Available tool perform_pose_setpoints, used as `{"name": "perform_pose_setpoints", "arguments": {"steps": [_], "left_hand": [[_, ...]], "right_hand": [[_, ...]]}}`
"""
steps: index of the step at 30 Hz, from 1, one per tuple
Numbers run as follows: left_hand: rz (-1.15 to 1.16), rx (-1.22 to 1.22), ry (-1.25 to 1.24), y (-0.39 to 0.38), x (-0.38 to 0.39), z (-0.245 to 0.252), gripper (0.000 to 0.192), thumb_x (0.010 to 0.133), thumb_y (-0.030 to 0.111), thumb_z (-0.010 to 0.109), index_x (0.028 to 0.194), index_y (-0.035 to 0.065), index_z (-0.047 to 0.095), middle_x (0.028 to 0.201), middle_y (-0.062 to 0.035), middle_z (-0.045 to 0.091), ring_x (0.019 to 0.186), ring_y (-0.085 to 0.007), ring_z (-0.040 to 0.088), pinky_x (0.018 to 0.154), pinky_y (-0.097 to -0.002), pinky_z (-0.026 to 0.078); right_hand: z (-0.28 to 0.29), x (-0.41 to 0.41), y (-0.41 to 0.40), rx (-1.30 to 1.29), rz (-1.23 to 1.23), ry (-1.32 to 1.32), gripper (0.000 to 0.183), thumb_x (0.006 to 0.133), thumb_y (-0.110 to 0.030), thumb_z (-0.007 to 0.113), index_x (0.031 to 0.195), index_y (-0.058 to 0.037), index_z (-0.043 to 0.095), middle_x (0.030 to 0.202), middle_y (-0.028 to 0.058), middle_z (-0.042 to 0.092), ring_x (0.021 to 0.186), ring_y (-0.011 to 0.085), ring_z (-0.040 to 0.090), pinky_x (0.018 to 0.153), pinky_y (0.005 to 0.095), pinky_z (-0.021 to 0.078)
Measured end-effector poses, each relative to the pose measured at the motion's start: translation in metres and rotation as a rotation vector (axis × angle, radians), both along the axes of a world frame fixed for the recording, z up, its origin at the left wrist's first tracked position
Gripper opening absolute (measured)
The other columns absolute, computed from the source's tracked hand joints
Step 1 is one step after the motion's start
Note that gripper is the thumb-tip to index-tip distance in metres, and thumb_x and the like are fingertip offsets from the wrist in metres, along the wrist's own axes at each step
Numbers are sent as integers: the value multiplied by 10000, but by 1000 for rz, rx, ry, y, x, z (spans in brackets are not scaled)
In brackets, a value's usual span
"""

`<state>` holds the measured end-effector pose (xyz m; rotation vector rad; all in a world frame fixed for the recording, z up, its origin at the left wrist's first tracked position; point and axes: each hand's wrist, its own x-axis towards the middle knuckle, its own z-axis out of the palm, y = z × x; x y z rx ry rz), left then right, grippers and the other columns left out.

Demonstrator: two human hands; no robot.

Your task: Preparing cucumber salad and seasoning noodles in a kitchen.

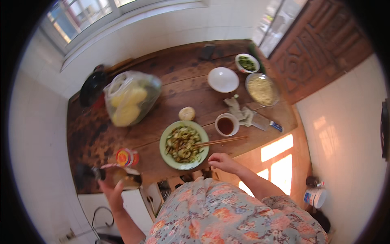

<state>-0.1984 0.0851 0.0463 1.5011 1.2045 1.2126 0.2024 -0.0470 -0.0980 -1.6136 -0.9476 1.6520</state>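
Note:
My left hand (113, 192) is at the table's front left, fingers spread around a blurred dark object with a silvery part (98, 173). Whether it grips this object cannot be told. Close by are a brown glossy vessel (123, 177) and a jar with a red and yellow lid (126, 157). My right hand (225, 163) hovers at the front edge with loosely bent fingers and nothing visible in them. Just left of it stands a green bowl (163, 152) of chopped vegetables. Wooden chopsticks (227, 140) rest in that bowl, their ends pointing right, apart from my right hand.
Behind are a clear plastic bag (131, 100) with yellow contents, a black pan (92, 88), a round pale item (186, 113), a cup of brown liquid (225, 126), a cloth (239, 111), a knife (268, 122), a white bowl (223, 80), chopped greens (247, 63) and a shredded-food bowl (262, 89).

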Motion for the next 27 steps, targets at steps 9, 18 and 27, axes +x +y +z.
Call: {"name": "perform_pose_setpoints", "arguments": {"steps": [9, 18, 27], "left_hand": [[28, -116, 163, 62, 59, -23, 459, 768, 117, 516, 1180, -30, 378, 1136, -156, 490, 992, -235, 529, 833, -341, 459], [-283, -116, 212, 85, 160, -36, 420, 789, 121, 509, 1166, -29, 400, 1128, -145, 498, 977, -219, 534, 810, -321, 471], [-375, -185, 192, 100, 185, -51, 382, 811, 125, 502, 1152, -27, 422, 1121, -134, 506, 962, -203, 540, 788, -301, 483]], "right_hand": [[-45, 8, 17, 27, -770, 415, 592, 736, -279, 693, 1193, -45, 399, 843, 64, 526, 615, 104, 506, 431, 202, 375], [-50, -5, 38, 166, -941, 517, 201, 760, -191, 654, 902, -93, 551, 717, -13, 529, 540, 66, 443, 413, 191, 332], [-40, -25, 36, 543, -668, 130, 244, 738, -259, 627, 795, -24, 596, 617, 25, 554, 551, 111, 519, 494, 265, 409]]}}
